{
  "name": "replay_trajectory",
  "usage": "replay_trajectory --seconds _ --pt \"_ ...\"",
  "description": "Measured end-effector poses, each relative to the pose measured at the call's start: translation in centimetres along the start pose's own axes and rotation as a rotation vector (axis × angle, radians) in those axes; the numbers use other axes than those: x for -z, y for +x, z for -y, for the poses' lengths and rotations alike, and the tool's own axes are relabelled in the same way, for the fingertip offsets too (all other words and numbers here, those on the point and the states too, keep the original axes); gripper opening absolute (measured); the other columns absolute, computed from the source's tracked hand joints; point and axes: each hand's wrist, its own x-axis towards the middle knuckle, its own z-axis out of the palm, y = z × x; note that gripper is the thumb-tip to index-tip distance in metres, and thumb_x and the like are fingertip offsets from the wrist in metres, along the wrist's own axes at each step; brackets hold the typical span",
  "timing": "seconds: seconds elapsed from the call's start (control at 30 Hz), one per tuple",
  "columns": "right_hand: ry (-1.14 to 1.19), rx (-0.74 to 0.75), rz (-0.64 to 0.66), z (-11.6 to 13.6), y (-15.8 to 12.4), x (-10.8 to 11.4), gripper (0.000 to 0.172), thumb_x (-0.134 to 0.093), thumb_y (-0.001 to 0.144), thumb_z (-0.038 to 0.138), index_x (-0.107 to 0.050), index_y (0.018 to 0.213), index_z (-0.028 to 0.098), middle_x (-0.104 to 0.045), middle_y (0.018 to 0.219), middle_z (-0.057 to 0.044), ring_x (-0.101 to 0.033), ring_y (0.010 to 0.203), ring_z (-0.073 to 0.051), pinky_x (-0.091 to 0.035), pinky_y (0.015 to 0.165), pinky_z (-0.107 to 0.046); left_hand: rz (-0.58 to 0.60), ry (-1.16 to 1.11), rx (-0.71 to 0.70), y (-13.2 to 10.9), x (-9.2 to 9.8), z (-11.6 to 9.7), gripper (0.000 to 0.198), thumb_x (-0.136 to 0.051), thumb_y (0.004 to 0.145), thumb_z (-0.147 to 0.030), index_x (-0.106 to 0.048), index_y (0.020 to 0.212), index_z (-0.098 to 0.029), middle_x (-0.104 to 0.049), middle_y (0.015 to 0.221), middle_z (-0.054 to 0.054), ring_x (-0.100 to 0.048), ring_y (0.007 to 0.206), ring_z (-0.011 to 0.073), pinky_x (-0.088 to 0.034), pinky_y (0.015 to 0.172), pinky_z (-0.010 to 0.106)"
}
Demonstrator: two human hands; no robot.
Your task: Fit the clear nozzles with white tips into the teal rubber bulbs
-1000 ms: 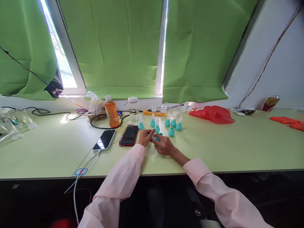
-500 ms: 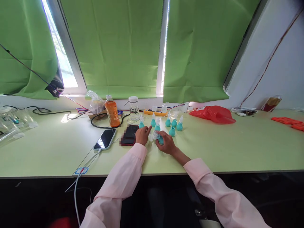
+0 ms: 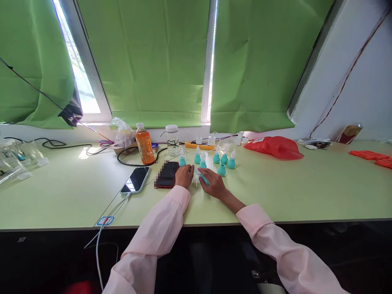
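— Right hand, grip?
— Clamped, fingers and thumb, on a small teal rubbery-looking rounded bulb, tilted, low over the tabletop; touching it or not, can't tell. Small clear plastic piece at the bulb's left end.
— Left hand?
— Fingertips bunched just beside the clear piece. Pinching anything? Can't tell. Dark phone with red edge just left, partly hidden by that hand.
— Changed?
— Hands nearly met over the parts a second ago; small gap now. Bulb's more covered by fingers than half a second ago. My read: bulb and clear piece are being handled as a pair. Whether they're joined, can't see.
— Around them?
— Open-mouthed teal bulb, no nozzle, upright, right of the right hand. Six teal bulbs with clear pointed nozzles stand behind. Farther out: orange drink bottle, crumpled red plastic bag.
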Motion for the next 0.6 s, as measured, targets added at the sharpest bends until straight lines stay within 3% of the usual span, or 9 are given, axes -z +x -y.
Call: replay_trajectory --seconds 0.17,0.3,0.43,0.6 --pt "-0.022 -0.058 -0.047 -0.2 -0.1 -0.2 0.036 -0.041 0.081 0.016 -0.043 0.117 0.015 -0.058 0.101 -0.011 -0.055 0.092 -0.021 -0.050 0.074 -0.035 -0.137 -0.047 -0.168 -0.5 0.8 -0.8 0.023 -0.037 0.081 -0.023 -0.057 0.087 -0.015 -0.060 0.072 0.004 -0.051 0.055 0.0096 -0.040 0.056 0.021" --pt "-0.014 -0.101 -0.098 -0.4 -0.2 -0.4 0.036 -0.041 0.081 0.016 -0.042 0.116 0.014 -0.059 0.100 -0.012 -0.056 0.092 -0.020 -0.050 0.073 -0.035 -0.197 -0.065 -0.385 -1.1 0.9 -1.1 0.026 -0.045 0.076 -0.024 -0.056 0.098 -0.016 -0.060 0.081 0.005 -0.054 0.071 0.0120 -0.044 0.065 0.023" --pt "0.013 -0.127 -0.124 -0.4 -0.2 -0.5 0.035 -0.041 0.080 0.015 -0.043 0.115 0.014 -0.059 0.101 -0.012 -0.055 0.094 -0.020 -0.050 0.076 -0.034 -0.246 -0.037 -0.536 -1.3 0.8 -1.2 0.024 -0.047 0.077 -0.024 -0.057 0.099 -0.022 -0.059 0.087 0.006 -0.053 0.076 0.0141 -0.045 0.063 0.024" --pt "0.042 -0.194 -0.154 -0.3 0.0 -0.4 0.033 -0.042 0.081 0.017 -0.043 0.114 0.015 -0.060 0.099 -0.010 -0.057 0.092 -0.019 -0.050 0.076 -0.035 -0.314 0.017 -0.614 -1.1 0.8 -1.2 0.023 -0.045 0.081 -0.022 -0.057 0.100 -0.024 -0.057 0.091 0.007 -0.049 0.083 0.0168 -0.044 0.060 0.025"
